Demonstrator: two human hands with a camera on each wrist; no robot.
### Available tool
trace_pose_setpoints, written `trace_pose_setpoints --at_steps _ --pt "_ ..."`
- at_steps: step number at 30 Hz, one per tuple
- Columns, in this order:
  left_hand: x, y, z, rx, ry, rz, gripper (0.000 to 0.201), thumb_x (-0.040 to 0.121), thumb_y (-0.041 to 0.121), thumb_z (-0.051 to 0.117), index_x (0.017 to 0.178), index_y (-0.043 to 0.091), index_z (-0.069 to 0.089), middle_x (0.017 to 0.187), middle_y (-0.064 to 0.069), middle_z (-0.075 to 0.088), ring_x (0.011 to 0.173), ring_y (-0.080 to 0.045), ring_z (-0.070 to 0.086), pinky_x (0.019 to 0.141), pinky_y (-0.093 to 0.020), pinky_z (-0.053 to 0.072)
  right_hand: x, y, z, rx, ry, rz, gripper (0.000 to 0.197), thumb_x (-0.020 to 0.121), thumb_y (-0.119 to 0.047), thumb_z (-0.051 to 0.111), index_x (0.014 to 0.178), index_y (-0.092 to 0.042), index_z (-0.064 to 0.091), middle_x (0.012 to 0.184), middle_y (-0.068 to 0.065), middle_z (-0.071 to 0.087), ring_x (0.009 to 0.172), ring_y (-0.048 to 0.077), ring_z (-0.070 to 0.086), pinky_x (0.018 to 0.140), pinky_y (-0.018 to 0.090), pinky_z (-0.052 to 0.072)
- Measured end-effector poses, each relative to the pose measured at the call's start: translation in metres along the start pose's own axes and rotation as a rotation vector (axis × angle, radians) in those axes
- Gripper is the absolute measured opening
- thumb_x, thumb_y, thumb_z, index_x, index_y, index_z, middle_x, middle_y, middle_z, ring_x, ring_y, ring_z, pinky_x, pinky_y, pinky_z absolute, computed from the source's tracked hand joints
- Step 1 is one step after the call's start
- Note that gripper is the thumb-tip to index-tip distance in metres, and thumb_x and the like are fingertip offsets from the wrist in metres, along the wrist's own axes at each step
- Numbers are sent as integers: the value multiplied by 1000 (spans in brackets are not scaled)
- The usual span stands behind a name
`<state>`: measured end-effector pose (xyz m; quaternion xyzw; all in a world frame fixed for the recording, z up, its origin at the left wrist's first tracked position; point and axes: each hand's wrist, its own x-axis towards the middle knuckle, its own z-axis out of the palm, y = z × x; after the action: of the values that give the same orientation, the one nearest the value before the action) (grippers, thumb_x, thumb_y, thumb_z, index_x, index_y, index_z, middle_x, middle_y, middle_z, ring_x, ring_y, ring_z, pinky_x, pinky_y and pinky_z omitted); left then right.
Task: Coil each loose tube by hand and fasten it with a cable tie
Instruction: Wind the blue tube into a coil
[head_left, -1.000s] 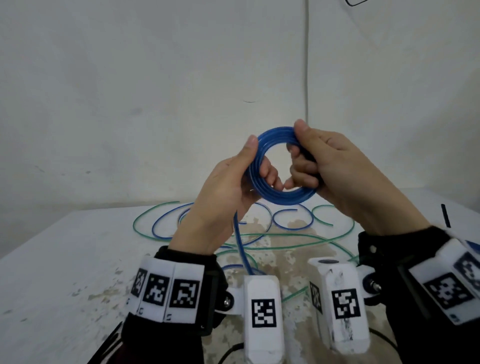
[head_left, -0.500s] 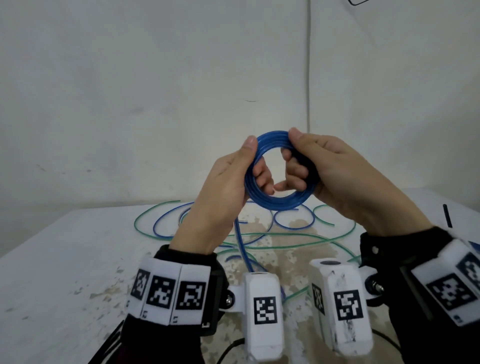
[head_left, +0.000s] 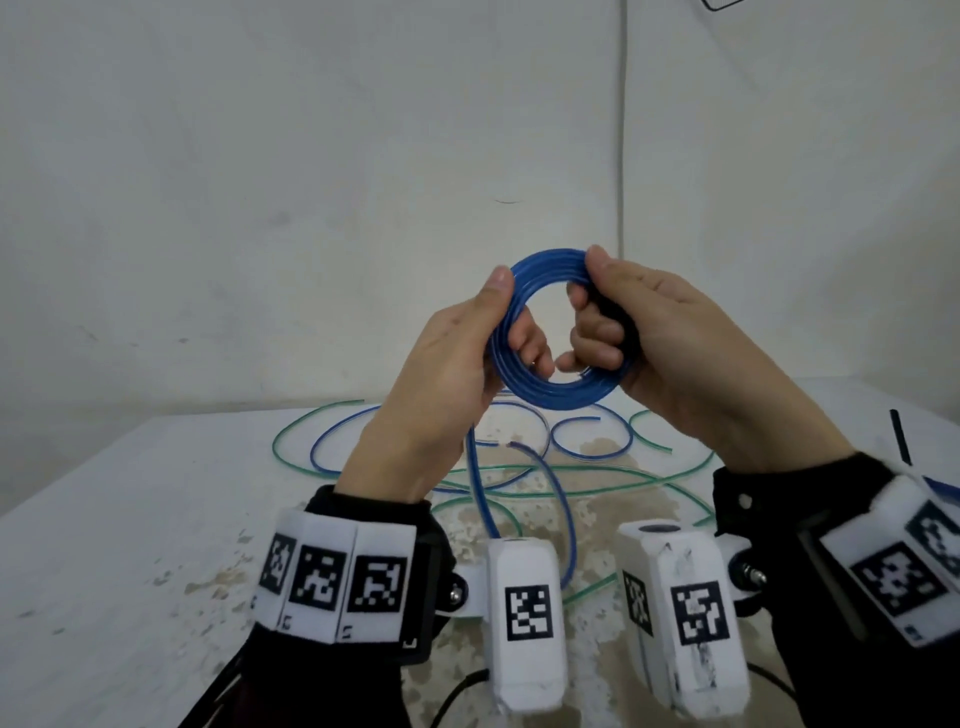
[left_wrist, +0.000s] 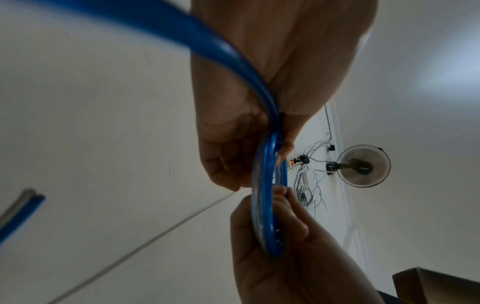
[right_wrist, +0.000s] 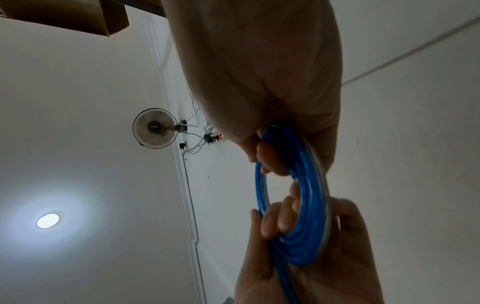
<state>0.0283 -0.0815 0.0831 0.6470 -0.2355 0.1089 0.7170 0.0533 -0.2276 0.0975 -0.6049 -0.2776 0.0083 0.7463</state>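
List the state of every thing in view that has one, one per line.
blue coil: wound in several loops, held up between both hands, untied.
blue tail: uncoiled, hanging from the coil to the table.
left hand: grips the coil's left side.
right hand: grips the coil's right side.
green tubes: loose on the table.

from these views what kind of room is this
Likely a bare indoor workroom or test space: a worn white table, plain white walls, a wall-mounted round fan beside loose wiring, and a brown cardboard box.
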Motion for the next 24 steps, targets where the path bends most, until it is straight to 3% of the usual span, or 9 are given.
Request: trace_pose_setpoints --at_steps 4,6,9,13,19,24 --pt "-2 1 -6 194 -49 25 50 101 34 32 56 15 39 53 4 43 60 -18 45 66 -28 38 -4 -3 -9 -146 -107 76 34 94 -35 45 75 -7 53 50 0 42 42 14 46 66 36 55" --pt "-3 0 -4 240 -64 19 49 102 33 33 57 14 41 54 3 43 59 -17 46 63 -24 38 -6 -4 -9 -211 -129 57 34 93 -36 45 75 -7 53 50 -3 35 40 11 38 61 30 54" --pt "-1 -3 3 174 13 24 44 101 34 35 66 10 46 55 0 44 57 -18 48 60 -24 40 -4 -1 -5 -190 -24 -24 35 100 -30 39 74 -9 50 50 -6 27 40 8 28 56 22 49" --pt "2 -5 6 126 80 110 42 103 28 31 67 9 43 56 -1 43 57 -17 46 60 -22 42 0 2 1 -77 92 -73 37 101 -29 38 73 -9 50 48 -6 29 40 8 30 53 22 49" --pt "0 -3 -2 291 -9 92 43 103 28 30 66 10 41 57 -1 41 56 -15 45 59 -21 39 -7 -5 -3 -156 -87 58 38 100 -32 38 76 -5 52 47 -2 33 38 12 37 56 28 53" --pt "0 -3 5 46 -36 5 42 100 35 33 72 8 48 56 -1 46 59 -17 48 61 -23 43 -4 -1 1 -56 16 -40 37 101 -32 38 74 -9 47 46 -6 25 38 8 26 53 21 47"
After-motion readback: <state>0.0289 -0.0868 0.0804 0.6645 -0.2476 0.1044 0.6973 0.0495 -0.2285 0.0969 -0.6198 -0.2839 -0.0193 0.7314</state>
